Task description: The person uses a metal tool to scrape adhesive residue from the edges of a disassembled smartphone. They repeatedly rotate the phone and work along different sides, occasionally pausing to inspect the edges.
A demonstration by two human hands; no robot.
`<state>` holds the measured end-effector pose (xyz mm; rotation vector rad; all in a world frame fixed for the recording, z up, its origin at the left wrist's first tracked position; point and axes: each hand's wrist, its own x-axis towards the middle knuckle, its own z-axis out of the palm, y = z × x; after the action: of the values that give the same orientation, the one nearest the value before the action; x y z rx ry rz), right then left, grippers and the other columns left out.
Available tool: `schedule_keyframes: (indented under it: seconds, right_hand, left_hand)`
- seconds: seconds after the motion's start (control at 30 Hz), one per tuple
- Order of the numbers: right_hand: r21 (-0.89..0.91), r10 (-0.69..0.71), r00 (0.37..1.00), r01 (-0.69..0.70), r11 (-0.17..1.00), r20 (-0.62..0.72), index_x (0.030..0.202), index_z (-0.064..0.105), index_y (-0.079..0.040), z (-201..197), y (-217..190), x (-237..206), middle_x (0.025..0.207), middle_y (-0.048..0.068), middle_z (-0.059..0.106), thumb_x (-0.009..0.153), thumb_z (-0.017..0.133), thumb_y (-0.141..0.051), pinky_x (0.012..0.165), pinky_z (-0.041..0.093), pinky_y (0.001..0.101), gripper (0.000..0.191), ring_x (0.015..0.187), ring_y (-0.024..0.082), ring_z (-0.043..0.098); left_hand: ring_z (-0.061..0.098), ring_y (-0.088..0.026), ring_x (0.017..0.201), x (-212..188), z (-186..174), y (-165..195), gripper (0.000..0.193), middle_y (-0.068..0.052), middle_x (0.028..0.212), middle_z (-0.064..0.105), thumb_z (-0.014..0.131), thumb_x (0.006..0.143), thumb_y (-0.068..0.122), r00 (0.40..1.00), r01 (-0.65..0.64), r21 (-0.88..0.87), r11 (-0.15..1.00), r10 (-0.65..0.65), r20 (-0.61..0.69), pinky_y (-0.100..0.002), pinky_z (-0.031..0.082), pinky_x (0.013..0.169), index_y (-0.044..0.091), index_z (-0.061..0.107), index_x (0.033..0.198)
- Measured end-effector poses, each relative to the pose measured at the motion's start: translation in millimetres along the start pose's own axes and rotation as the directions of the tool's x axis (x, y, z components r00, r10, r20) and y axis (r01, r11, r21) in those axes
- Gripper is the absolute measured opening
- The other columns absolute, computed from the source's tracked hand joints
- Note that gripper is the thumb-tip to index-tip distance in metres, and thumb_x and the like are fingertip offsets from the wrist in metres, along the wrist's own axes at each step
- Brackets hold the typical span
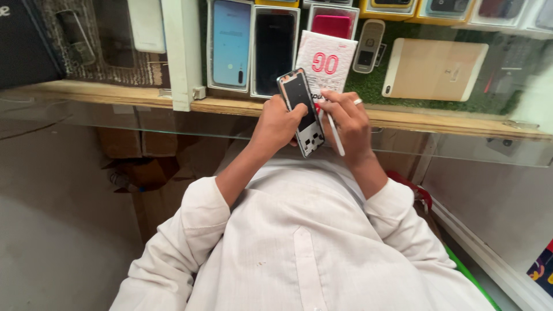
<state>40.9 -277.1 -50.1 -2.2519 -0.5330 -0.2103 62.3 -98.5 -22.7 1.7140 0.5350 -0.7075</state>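
Observation:
My left hand [277,122] grips an opened phone body [302,109], a silver frame with a dark inner plate and bare cut-outs at its lower end, held upright over my lap. My right hand [348,118], with a ring on one finger, holds a thin white tool [336,138] like a pen, its upper end hidden behind my fingers by the frame's right edge. Both sleeves are white.
A glass counter [115,118] with a wooden edge [438,122] runs in front of me. Inside lie several boxed phones [231,43], a white and red box [326,60], a small keypad phone [368,46] and a tan tablet [435,68] on green matting. Cardboard sits below left.

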Motion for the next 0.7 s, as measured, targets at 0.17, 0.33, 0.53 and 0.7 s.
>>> schedule_keyframes:
  seconds: [0.17, 0.33, 0.53, 0.7]
  right_hand:
    - [-0.048, -0.069, 0.995, 0.073, 0.996, 0.07, 0.109, 0.072, 0.002, -13, 1, 0, 0.121, 0.016, 0.071, 0.082, 0.074, 0.009, 0.094, 0.055, 0.041, 0.028, 0.105, 0.034, 0.066]
    - [0.138, 0.125, 0.987, -0.111, 0.984, -0.097, 0.1, 0.072, 0.0, -9, 3, -8, 0.097, 0.013, 0.072, 0.091, 0.078, 0.003, 0.08, 0.056, 0.0361, 0.012, 0.086, 0.028, 0.071]
    - [0.473, 0.579, 0.815, -0.506, 0.721, -0.009, 0.099, 0.072, 0.003, 8, 21, -13, 0.088, 0.005, 0.073, 0.097, 0.079, -0.005, 0.069, 0.053, 0.0233, 0.011, 0.077, 0.008, 0.065]
    - [0.665, 0.631, 0.776, -0.462, 0.587, -0.018, 0.101, 0.068, 0.002, 6, 30, -22, 0.089, 0.003, 0.073, 0.098, 0.076, -0.006, 0.07, 0.057, 0.0208, 0.012, 0.076, 0.007, 0.069]
  left_hand:
    - [0.076, -0.023, 0.058, 0, 0, 1, 0.03, -0.017, 0.073, 0.074, 0.061, 0.084, 0.018, 1.0, 0.002, 0.012, 1.0, -0.001, -0.006, -0.034, 0.062, 0.043, -0.009, 0.072, 0.091]
    - [0.077, -0.022, 0.06, 1, 1, -3, 0.029, -0.015, 0.076, 0.075, 0.06, 0.084, 0.017, 1.0, -0.027, -0.045, 0.999, 0.027, -0.003, -0.034, 0.06, 0.045, -0.009, 0.071, 0.092]
    - [0.078, -0.023, 0.062, 5, 2, -6, 0.029, -0.015, 0.078, 0.076, 0.06, 0.084, 0.017, 1.0, -0.008, -0.041, 0.999, 0.008, 0.011, -0.034, 0.061, 0.046, -0.007, 0.072, 0.093]
    - [0.078, -0.022, 0.063, 7, 2, -7, 0.029, -0.015, 0.08, 0.077, 0.06, 0.083, 0.017, 1.0, 0.006, -0.028, 1.0, -0.005, 0.022, -0.035, 0.061, 0.046, -0.007, 0.071, 0.094]
